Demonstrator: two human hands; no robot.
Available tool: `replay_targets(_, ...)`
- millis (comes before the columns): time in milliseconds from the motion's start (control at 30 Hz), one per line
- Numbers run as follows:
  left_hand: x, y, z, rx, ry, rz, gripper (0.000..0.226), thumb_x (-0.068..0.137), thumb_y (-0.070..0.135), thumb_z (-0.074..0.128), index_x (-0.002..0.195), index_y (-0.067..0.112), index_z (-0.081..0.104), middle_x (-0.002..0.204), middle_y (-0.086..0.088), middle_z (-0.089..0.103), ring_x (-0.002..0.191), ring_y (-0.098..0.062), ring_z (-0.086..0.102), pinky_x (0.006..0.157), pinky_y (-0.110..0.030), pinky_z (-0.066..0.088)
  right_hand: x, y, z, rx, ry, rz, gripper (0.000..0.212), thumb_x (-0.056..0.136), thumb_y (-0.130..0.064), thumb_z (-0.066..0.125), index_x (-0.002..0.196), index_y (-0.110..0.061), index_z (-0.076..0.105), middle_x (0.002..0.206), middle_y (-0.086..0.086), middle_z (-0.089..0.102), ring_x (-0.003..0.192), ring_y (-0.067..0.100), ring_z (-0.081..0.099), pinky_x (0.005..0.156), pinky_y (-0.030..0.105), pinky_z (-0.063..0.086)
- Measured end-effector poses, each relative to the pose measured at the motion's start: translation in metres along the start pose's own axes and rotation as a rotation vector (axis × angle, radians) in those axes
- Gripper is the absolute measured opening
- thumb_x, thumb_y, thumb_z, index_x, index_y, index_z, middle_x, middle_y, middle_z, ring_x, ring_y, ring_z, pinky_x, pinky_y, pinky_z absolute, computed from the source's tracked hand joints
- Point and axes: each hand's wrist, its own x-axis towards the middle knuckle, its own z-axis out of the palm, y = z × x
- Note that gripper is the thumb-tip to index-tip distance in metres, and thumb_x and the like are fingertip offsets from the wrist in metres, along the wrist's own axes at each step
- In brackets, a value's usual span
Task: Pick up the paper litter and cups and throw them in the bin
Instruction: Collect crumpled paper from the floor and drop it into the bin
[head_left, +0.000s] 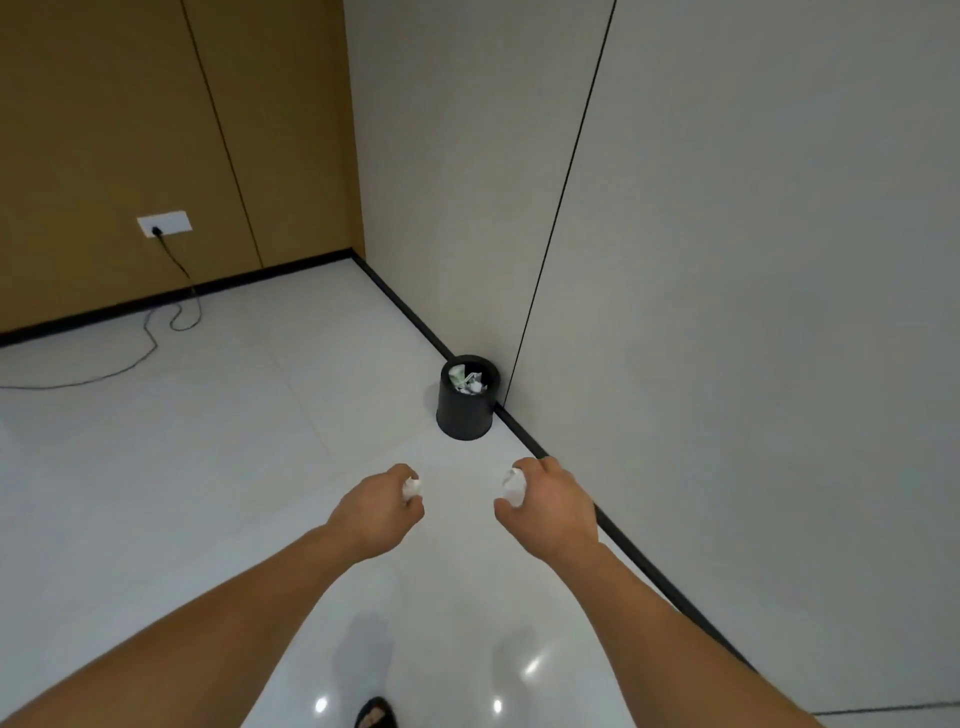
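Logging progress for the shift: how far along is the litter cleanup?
Done: the black bin already holds crumpled paper. In hand: the left hand grips a white paper wad, the right hand a second wad, both short of the bin. Left: dropping both in. No cups or other litter show on the visible floor.

Even, soft overhead light, small glare spots on the glossy floor, faint shadows below the arms, slight overall softness, and wide-angle bending of wall lines toward the edges.
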Motion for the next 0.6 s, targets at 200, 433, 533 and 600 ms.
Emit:
replay_targets(200, 0.106, 0.009, -0.039, 0.022, -0.047, 0.075, 0.031, 0.093, 0.031, 0.049, 0.121, 0.018, 0.05, 0.108, -0.006, 0.062, 0.091, -0.023, 0.059, 0.079, -0.031, 0.05, 0.093, -0.026, -0.003, 0.023, -0.011, 0.051, 0.053, 0.083, -0.05, 0.056, 0.13, -0.028, 0.047, 0.124, -0.003, 0.048, 0.111, 0.02, 0.051, 0.083, 0.032, 0.045)
replay_targets(433, 0.249, 0.027, -0.061, 0.063, -0.104, 0.119, 0.03, 0.094, 0.031, 0.049, 0.121, 0.017, 0.049, 0.111, -0.007, 0.063, 0.094, -0.023, 0.059, 0.083, -0.033, 0.05, 0.233, -0.028, 0.004, 0.046, -0.019, 0.082, 0.05, 0.084, -0.049, 0.056, 0.128, -0.027, 0.049, 0.124, -0.002, 0.05, 0.11, 0.021, 0.052, 0.085, 0.031, 0.046)
replay_targets(533, 0.319, 0.033, -0.076, 0.074, -0.116, 0.101, 0.03, 0.094, 0.03, 0.049, 0.12, 0.016, 0.05, 0.11, -0.006, 0.062, 0.095, -0.023, 0.059, 0.085, -0.035, 0.05, 0.308, -0.027, 0.009, 0.061, -0.027, 0.076, 0.049, 0.085, -0.047, 0.056, 0.13, -0.026, 0.049, 0.125, -0.001, 0.049, 0.113, 0.021, 0.051, 0.087, 0.031, 0.045)
replay_targets(600, 0.359, 0.035, -0.086, 0.086, -0.139, 0.078, 0.031, 0.094, 0.031, 0.049, 0.12, 0.015, 0.05, 0.111, -0.006, 0.062, 0.097, -0.023, 0.059, 0.087, -0.036, 0.05, 0.354, -0.028, 0.008, 0.077, -0.047, 0.075, 0.051, 0.086, -0.047, 0.056, 0.132, -0.026, 0.048, 0.128, -0.001, 0.049, 0.115, 0.021, 0.051, 0.09, 0.031, 0.045)
